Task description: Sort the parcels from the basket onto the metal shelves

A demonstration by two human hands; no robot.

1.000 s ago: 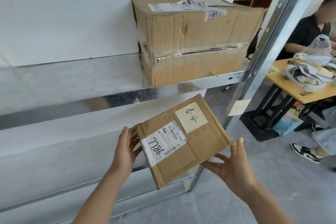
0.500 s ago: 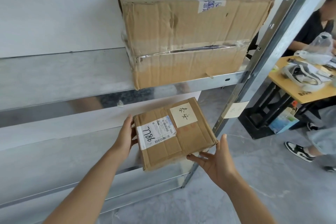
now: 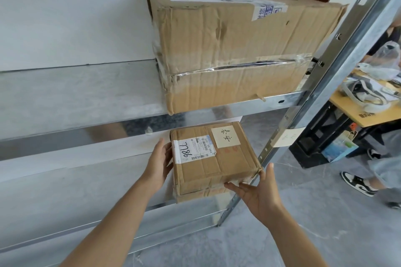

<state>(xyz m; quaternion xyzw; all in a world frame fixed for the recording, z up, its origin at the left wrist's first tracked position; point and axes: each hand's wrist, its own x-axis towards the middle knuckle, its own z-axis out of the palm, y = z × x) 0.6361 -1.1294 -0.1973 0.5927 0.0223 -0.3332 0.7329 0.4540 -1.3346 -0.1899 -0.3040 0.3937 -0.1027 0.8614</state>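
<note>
- Reaching in from the bottom edge, two bare forearms are seen extended toward the metal shelves (image 3: 65, 102).
- The small parcel (image 3: 213, 158) is grasped between both hands: the left hand (image 3: 159, 162) is pressed flat against its left side, while the right hand (image 3: 259, 193) is placed at its front right corner, its fingers (image 3: 235, 186) spread under the front edge.
- The small parcel is set on the lower shelf (image 3: 76, 188), at its right end beside the upright post (image 3: 338, 58).
- A white label (image 3: 194, 150) marked 7786 and a cream note (image 3: 225, 136) are seen on its top.
- A large dented box (image 3: 234, 50) is set on the shelf above.
</note>
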